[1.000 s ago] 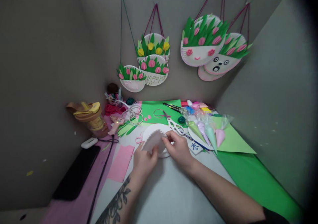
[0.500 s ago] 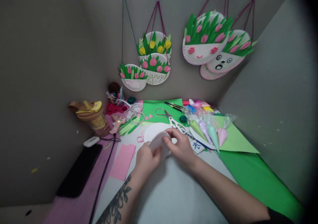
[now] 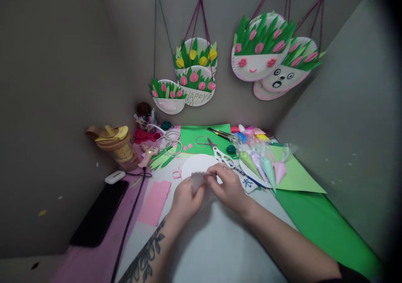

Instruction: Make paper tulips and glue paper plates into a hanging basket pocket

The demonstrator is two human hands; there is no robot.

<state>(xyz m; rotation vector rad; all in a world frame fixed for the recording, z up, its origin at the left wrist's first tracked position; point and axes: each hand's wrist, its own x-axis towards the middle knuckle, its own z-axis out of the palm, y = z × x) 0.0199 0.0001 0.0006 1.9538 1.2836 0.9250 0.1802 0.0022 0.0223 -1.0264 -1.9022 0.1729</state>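
Note:
Both my hands meet over the white table, holding a folded white paper plate piece between them. My left hand grips its lower edge, fingers closed round it. My right hand pinches its upper right edge. Just behind them another white paper plate lies flat on the table. White-handled scissors rest beside that plate, just beyond my right hand.
Pink paper lies left of my hands, green sheets to the right. Coloured piping bags, rings, a brown bottle, a black phone and cable crowd the edges. Decorated paper plates hang on the back wall.
The plate piece in my hands has been folded smaller and turned more edge-on. Both hands stayed in about the same place.

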